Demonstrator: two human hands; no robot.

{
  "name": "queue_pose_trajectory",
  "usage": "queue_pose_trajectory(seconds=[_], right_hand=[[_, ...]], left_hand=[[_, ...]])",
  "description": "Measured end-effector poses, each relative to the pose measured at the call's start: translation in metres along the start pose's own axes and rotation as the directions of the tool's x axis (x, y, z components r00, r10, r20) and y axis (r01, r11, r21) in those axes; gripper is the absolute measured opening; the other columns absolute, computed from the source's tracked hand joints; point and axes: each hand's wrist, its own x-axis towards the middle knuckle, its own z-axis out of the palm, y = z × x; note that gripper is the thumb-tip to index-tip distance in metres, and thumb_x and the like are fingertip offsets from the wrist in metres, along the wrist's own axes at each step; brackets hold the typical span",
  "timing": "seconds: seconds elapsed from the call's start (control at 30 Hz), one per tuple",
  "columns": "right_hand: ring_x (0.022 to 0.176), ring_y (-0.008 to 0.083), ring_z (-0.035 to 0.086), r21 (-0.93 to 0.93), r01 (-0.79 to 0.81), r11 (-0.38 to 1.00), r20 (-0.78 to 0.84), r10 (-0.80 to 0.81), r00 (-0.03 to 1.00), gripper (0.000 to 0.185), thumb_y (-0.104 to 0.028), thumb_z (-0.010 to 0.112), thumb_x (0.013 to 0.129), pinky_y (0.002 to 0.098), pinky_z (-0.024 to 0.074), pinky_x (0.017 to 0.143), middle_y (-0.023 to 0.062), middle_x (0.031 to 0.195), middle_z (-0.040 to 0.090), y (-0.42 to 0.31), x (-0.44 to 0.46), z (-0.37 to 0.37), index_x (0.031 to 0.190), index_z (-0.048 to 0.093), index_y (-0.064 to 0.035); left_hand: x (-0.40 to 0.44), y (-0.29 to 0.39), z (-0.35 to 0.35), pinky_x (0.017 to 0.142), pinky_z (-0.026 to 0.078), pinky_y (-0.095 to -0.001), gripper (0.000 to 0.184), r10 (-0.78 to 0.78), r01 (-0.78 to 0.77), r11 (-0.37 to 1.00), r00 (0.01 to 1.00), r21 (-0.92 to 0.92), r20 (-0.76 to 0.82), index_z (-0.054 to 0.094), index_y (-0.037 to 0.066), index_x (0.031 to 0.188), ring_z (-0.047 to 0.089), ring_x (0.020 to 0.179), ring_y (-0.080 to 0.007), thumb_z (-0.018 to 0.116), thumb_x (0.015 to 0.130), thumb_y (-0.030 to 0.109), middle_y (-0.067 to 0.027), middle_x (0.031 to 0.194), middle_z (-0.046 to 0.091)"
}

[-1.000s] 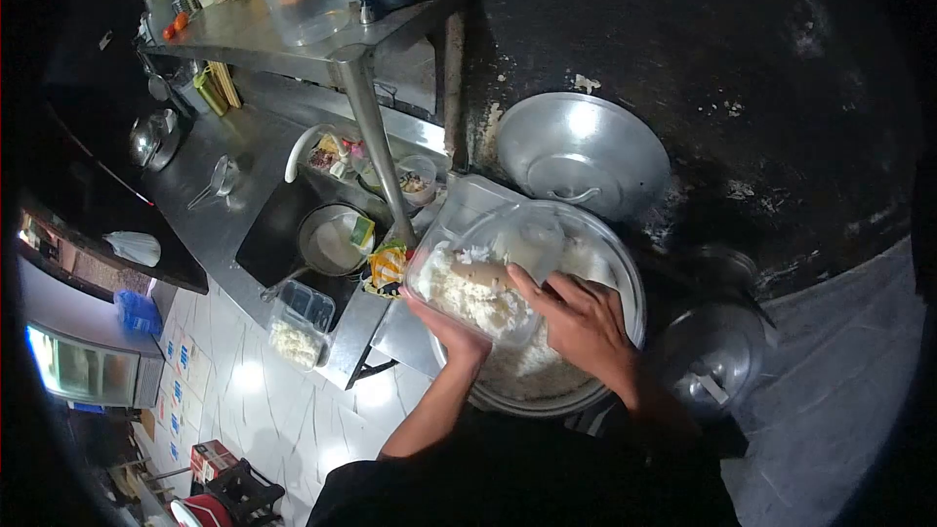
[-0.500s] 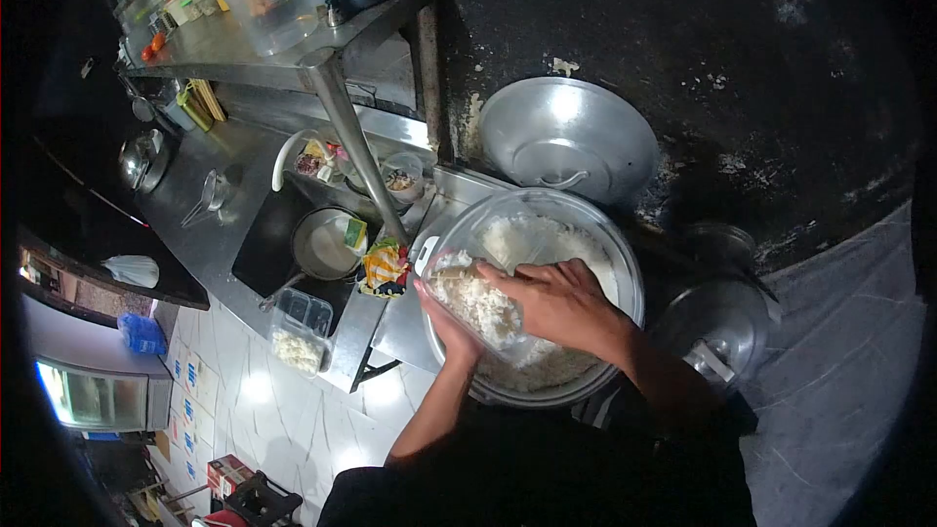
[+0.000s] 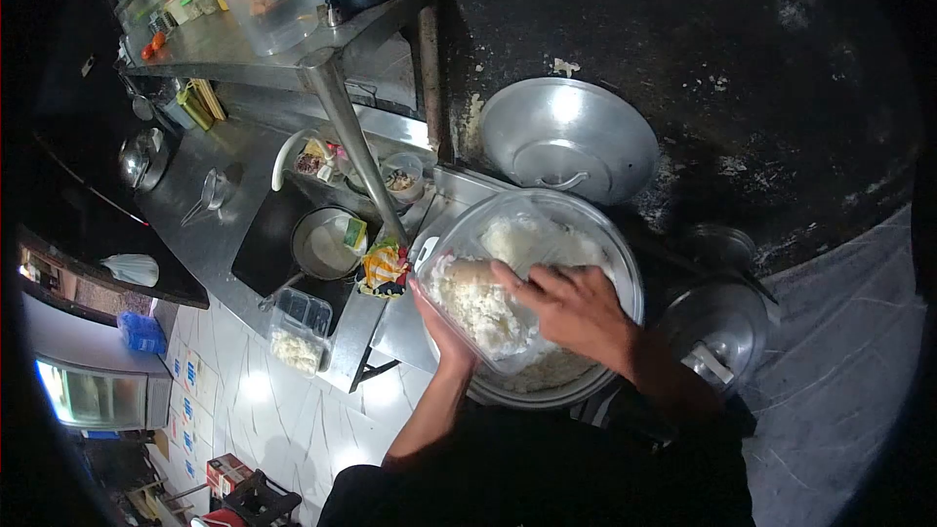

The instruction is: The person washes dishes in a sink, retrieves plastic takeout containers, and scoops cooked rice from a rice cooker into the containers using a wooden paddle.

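Note:
My left hand [image 3: 444, 332] grips the side of a clear plastic food container [image 3: 509, 365], tilted over a large metal pot [image 3: 632, 278]. White rice [image 3: 478, 314] fills the container's near compartment. Over that rice, my right hand [image 3: 584, 310] is closed around a tan, flat-bladed rice paddle [image 3: 474, 271], whose handle is hidden by the fingers. More rice lies in the pot below, partly seen through the clear plastic.
A second container with rice [image 3: 298, 349] sits at the counter edge. Left of the pot are a saucepan [image 3: 327, 242] and a colourful cloth [image 3: 384, 268]. A big metal lid [image 3: 571, 141] leans on the dark wall. A shelf post [image 3: 351, 137] rises nearby.
The container has shifted slightly right and lies flatter, showing more of its rice. My right hand has moved a little right with the rice paddle.

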Motion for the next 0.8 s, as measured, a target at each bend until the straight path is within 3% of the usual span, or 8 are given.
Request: queue_pose_trajectory(seconds=[0.13, 0.17, 0.3, 0.53, 0.6, 0.63, 0.77, 0.8], right_hand=[[0.071, 0.0233, 0.072, -0.129, 0.046, 0.991, 0.053, -0.039, 0.998, 0.068, -0.013, 0.065, 0.089, 0.0310, 0.0559, 0.052, 0.0167, 0.096, 0.066, -0.024, 0.000, -0.003, 0.152, 0.043, -0.0004], [0.071, 0.0245, 0.071, -0.118, 0.044, 0.992, 0.030, -0.041, 0.999, 0.068, -0.010, 0.065, 0.087, 0.0304, 0.0562, 0.052, 0.0177, 0.096, 0.065, -0.026, 0.001, -0.006, 0.151, 0.044, -0.0001], [0.069, 0.0220, 0.070, -0.042, -0.046, 0.998, -0.069, 0.043, 0.997, 0.071, -0.011, 0.068, 0.085, 0.0315, 0.0553, 0.050, 0.0152, 0.096, 0.065, -0.022, -0.009, -0.017, 0.151, 0.044, -0.0004], [0.065, 0.0183, 0.068, 0.061, -0.080, 0.995, -0.014, 0.081, 0.997, 0.075, -0.010, 0.068, 0.083, 0.0317, 0.0523, 0.049, 0.0116, 0.094, 0.066, -0.038, -0.024, -0.002, 0.154, 0.044, -0.0044], [0.066, 0.0186, 0.068, 0.112, -0.092, 0.989, -0.042, 0.097, 0.994, 0.077, -0.009, 0.068, 0.083, 0.0326, 0.0524, 0.049, 0.0109, 0.095, 0.066, -0.031, -0.021, 0.008, 0.155, 0.043, -0.0063], [0.067, 0.0179, 0.068, 0.059, -0.059, 0.997, -0.170, 0.069, 0.983, 0.079, -0.009, 0.068, 0.082, 0.0330, 0.0530, 0.050, 0.0097, 0.097, 0.066, -0.028, -0.023, 0.013, 0.156, 0.042, -0.0098], [0.071, 0.0168, 0.068, 0.091, -0.145, 0.985, -0.072, 0.151, 0.986, 0.079, -0.008, 0.068, 0.083, 0.0304, 0.0534, 0.052, 0.0088, 0.099, 0.066, -0.029, -0.022, -0.005, 0.157, 0.041, -0.0124], [0.071, 0.0163, 0.068, 0.132, -0.172, 0.976, -0.040, 0.179, 0.983, 0.079, -0.007, 0.068, 0.084, 0.0300, 0.0535, 0.052, 0.0088, 0.100, 0.066, -0.030, -0.026, -0.012, 0.157, 0.040, -0.0123]], left_hand=[[0.002, -0.002, -0.004, 0.105, 0.048, -0.0412, 0.072, -0.023, 0.024, 1.000, 0.997, -0.017, 0.076, 0.050, 0.008, 0.144, 0.061, 0.119, -0.0278, 0.024, 0.107, 0.064, -0.0122, 0.131, 0.062], [0.002, -0.002, -0.002, 0.105, 0.048, -0.0417, 0.072, -0.027, 0.029, 0.999, 0.997, -0.032, 0.077, 0.050, 0.008, 0.144, 0.061, 0.119, -0.0281, 0.023, 0.107, 0.063, -0.0123, 0.131, 0.062], [0.005, -0.008, 0.002, 0.104, 0.049, -0.0432, 0.073, 0.044, -0.047, 0.997, 0.998, -0.057, -0.050, 0.050, 0.009, 0.143, 0.062, 0.117, -0.0288, 0.023, 0.106, 0.065, -0.0120, 0.130, 0.061], [-0.002, -0.002, -0.002, 0.098, 0.052, -0.0458, 0.074, 0.012, 0.007, 0.983, 0.995, -0.186, 0.100, 0.049, 0.013, 0.143, 0.065, 0.109, -0.0315, 0.026, 0.103, 0.070, -0.0133, 0.128, 0.063], [-0.001, 0.000, -0.001, 0.098, 0.052, -0.0458, 0.073, 0.017, -0.010, 0.985, 0.999, -0.171, 0.041, 0.049, 0.013, 0.142, 0.065, 0.109, -0.0316, 0.026, 0.103, 0.070, -0.0134, 0.128, 0.063], [-0.002, 0.000, -0.001, 0.098, 0.052, -0.0458, 0.073, 0.017, -0.016, 0.987, 1.000, -0.161, 0.011, 0.049, 0.013, 0.142, 0.065, 0.109, -0.0317, 0.026, 0.103, 0.070, -0.0134, 0.128, 0.063], [0.016, -0.010, -0.012, 0.099, 0.052, -0.0455, 0.071, 0.136, -0.163, 0.976, 0.974, -0.145, -0.178, 0.051, 0.014, 0.140, 0.065, 0.110, -0.0318, 0.026, 0.103, 0.069, -0.0126, 0.127, 0.063], [0.018, -0.005, -0.016, 0.097, 0.052, -0.0454, 0.073, 0.142, -0.156, 0.979, 0.983, -0.131, -0.112, 0.050, 0.012, 0.140, 0.065, 0.108, -0.0317, 0.025, 0.103, 0.070, -0.0134, 0.125, 0.064]])
